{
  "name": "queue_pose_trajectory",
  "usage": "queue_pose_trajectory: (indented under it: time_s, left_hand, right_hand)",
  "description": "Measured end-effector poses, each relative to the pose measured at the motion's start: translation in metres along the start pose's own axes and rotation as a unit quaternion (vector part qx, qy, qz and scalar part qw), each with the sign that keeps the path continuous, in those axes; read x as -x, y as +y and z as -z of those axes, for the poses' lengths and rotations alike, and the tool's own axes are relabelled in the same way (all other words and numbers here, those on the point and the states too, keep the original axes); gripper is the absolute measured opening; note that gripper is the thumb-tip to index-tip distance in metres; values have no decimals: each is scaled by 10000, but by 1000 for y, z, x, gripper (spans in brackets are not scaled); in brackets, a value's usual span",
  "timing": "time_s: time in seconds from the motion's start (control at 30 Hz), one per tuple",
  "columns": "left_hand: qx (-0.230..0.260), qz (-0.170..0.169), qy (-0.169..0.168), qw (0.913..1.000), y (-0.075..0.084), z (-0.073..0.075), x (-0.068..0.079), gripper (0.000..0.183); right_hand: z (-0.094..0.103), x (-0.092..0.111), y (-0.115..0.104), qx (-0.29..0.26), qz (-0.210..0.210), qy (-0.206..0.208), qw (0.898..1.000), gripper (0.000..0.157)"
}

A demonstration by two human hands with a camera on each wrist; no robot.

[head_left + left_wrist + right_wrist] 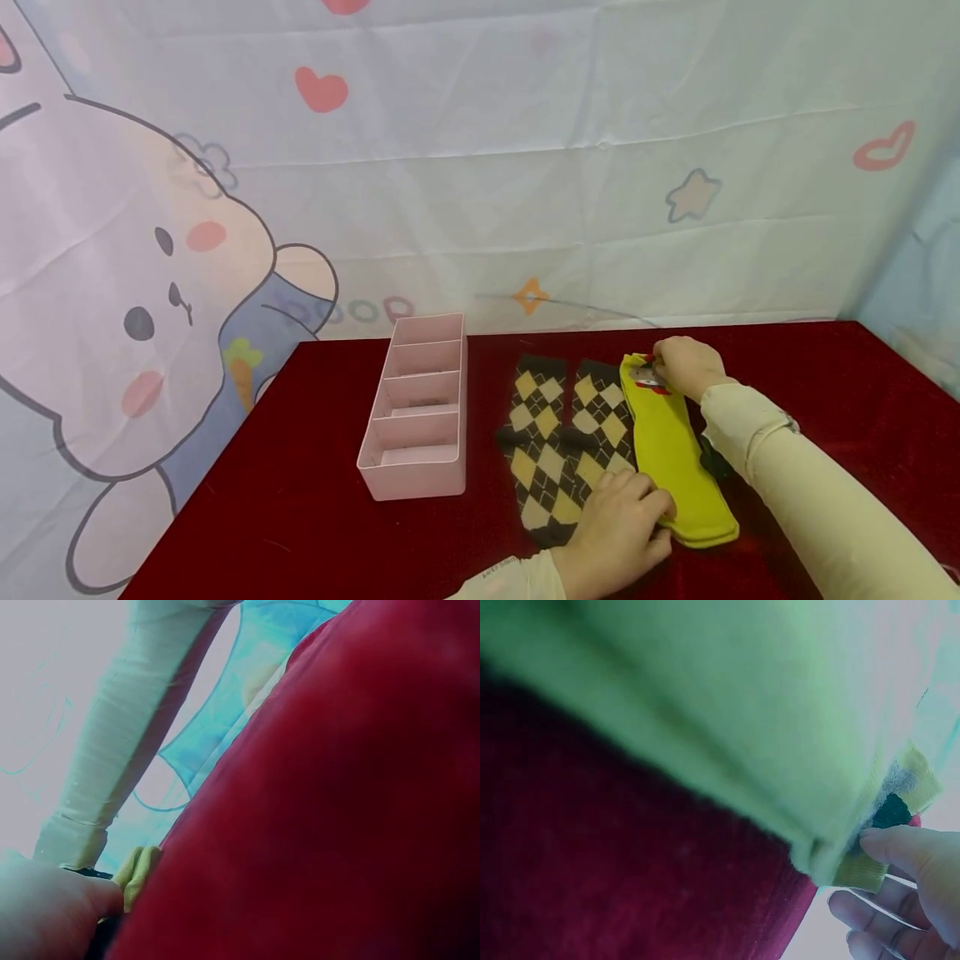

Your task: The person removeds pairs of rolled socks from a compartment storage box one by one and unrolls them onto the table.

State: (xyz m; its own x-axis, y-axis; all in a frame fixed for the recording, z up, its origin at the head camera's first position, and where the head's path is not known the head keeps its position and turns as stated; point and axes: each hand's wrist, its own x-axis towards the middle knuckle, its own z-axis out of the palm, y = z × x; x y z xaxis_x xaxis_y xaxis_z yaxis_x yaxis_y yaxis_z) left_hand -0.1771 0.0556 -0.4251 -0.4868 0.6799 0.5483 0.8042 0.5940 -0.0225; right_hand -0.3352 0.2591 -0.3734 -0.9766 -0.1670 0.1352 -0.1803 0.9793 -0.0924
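In the head view a pair of yellow socks [675,467], laid one over the other, stretches lengthwise with a red and grey figure near the cuff. My right hand [688,367] pinches that cuff; in the right wrist view its thumb [896,847] lies over the fabric, with the other fingers behind. At the lower left edge of the yellow socks, my left hand [618,529] grips the side with bent fingers. Two argyle socks, a left one [536,442] and a right one [600,408], lie flat alongside. The left hand covers the lower part of the right one.
A pink divided box [420,479] with several compartments stands left of the argyle socks. Something dark green [712,458] lies partly hidden under the right forearm. Red cloth [300,500] covers the table, and a printed curtain [465,208] hangs behind it.
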Motion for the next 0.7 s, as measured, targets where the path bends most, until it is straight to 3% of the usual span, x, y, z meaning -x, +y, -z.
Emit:
queue_pose_trajectory:
  time_s: [0.5, 0.7]
  left_hand:
    - [-88, 107, 143, 9998, 0, 2, 1, 10]
    - [-201, 89, 500, 9985, 0, 1, 1, 11]
  right_hand:
    - [2, 1, 1, -93, -163, 228, 9996, 13]
    - [7, 3, 2, -205, -133, 267, 9993, 12]
